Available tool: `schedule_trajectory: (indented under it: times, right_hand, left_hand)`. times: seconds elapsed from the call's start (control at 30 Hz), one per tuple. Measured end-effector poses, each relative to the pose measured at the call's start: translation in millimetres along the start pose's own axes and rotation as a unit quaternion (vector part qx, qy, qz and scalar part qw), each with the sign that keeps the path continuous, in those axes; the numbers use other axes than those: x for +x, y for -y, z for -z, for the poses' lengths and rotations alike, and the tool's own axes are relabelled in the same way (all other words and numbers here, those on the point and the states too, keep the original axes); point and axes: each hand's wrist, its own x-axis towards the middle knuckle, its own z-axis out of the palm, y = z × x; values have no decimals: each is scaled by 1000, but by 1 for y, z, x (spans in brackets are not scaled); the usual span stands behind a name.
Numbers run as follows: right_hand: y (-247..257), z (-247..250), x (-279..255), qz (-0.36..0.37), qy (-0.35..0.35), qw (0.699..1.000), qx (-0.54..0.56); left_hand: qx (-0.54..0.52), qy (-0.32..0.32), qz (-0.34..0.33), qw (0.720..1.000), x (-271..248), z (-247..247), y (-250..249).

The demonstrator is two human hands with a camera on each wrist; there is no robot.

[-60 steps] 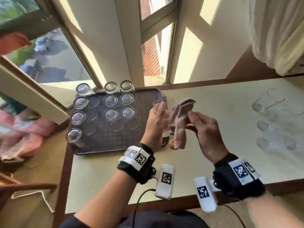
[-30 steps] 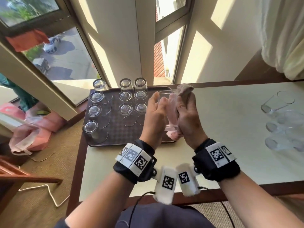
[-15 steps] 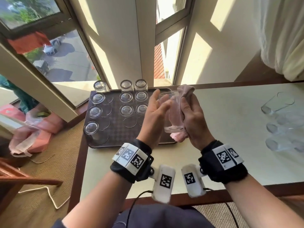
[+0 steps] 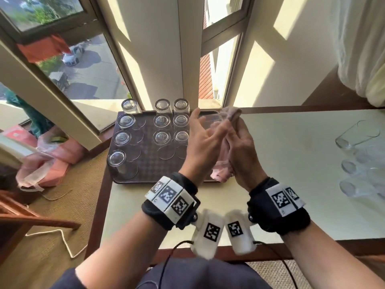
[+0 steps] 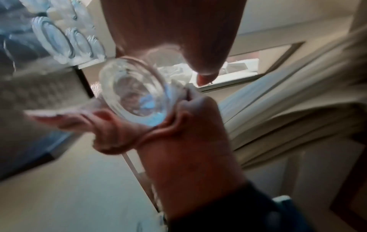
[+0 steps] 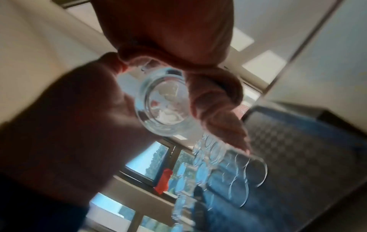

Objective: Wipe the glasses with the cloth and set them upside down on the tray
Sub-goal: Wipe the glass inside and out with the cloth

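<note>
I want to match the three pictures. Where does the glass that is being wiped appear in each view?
Head: the glass is just above centre, between the two hands, above the tray's right end.
Left wrist: left of centre, its round base toward the camera.
Right wrist: near the centre, base toward the camera.
Shared landmark: the pink cloth, pressed against the glass in every view.
</note>
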Motion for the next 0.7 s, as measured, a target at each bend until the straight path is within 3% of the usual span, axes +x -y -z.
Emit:
schedule_trajectory:
  times: [0.03,0.13,0.2,0.23,0.3,0.37,0.4,0.47,0.6,0.63,0.7]
  right_hand:
    - [2,-1,0,-14,9,999,38]
    - [11,5,0,-115,25,975,187]
    - [11,13,0,-157,27,962,221]
    - [9,16,2,-143,17,969,200]
    - [7,18,2,-68,-22,997,41]
    - [0,19,1,0,-29,994,-108]
    - [0,17,-1,10,-19,993,-114]
    - [0,14,-4,-23,2,1000,3]
    - [12,16,-12,-139,46,956,255]
    - [15,18,-11,-146,43,951,267]
    - [19,20,-8,-98,4,976,196]
  left_hand:
    - [-5,-3,11,1000,1,-1,0]
    - [-109,74,75,988,-1,2,-3]
    - [-149,75,82,982,-4,6,-5]
    - [-139,60,86,985,-4,4,-6]
    - [-73,16,61,995,-2,3,-2]
    - [-19,7,49,999,-4,-3,-1]
    - [14,-7,44,999,-7,-8,-3]
    - [50,-16,31,998,-9,-10,-2]
    - [-119,37,43,991,-12,-11,-3]
    - [-133,48,42,989,-13,-11,-4]
    - [-111,6,23,994,-11,-11,-6]
